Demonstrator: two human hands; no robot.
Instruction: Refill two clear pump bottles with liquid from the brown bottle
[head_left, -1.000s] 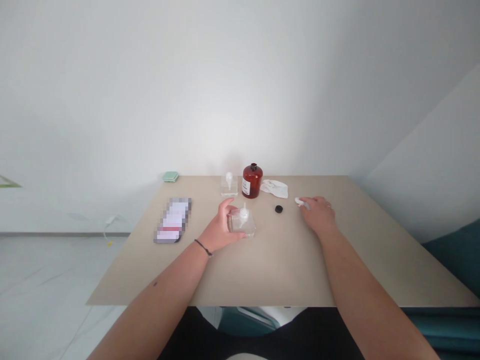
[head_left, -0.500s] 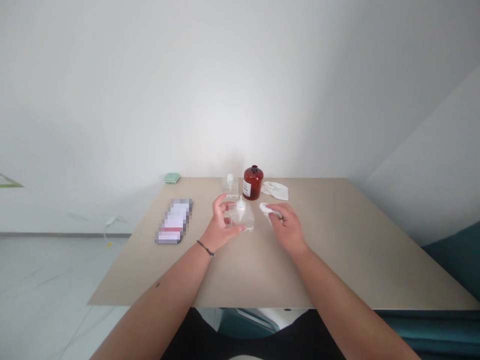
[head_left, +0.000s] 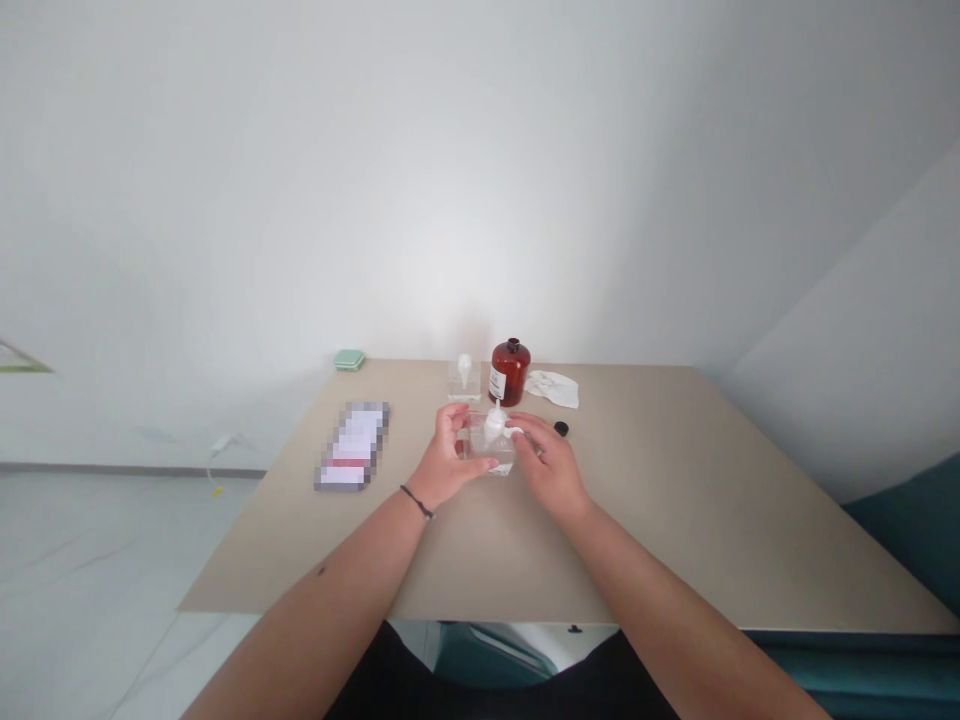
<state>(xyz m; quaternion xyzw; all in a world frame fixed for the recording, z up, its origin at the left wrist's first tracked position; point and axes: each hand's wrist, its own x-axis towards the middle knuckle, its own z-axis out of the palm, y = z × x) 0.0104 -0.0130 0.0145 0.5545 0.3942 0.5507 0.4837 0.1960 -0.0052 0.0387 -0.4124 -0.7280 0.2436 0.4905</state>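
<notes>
My left hand (head_left: 441, 462) is wrapped round the side of a clear square pump bottle (head_left: 491, 452) with a white pump top. Between the fingers of my right hand (head_left: 553, 470) is a white tissue wad (head_left: 513, 432), at the bottle's right side by the pump. Fingers hide part of both the wad and the bottle. Just behind the bottle stands a brown-red bottle (head_left: 511, 372) with a white label and an uncapped neck. A similar clear pump bottle (head_left: 464, 378) stands behind to the left.
A black cap (head_left: 561, 429) lies right of my right hand. Behind it is a crumpled white tissue (head_left: 553, 388). A phone (head_left: 352, 446) with a blurred screen lies on the left of the table (head_left: 675, 520). A small green case (head_left: 349, 360) sits at the back left corner.
My right hand has moved left with the tissue wad, from beside the pump bottle to against it. The black cap, hidden before, now shows. My left hand keeps its hold.
</notes>
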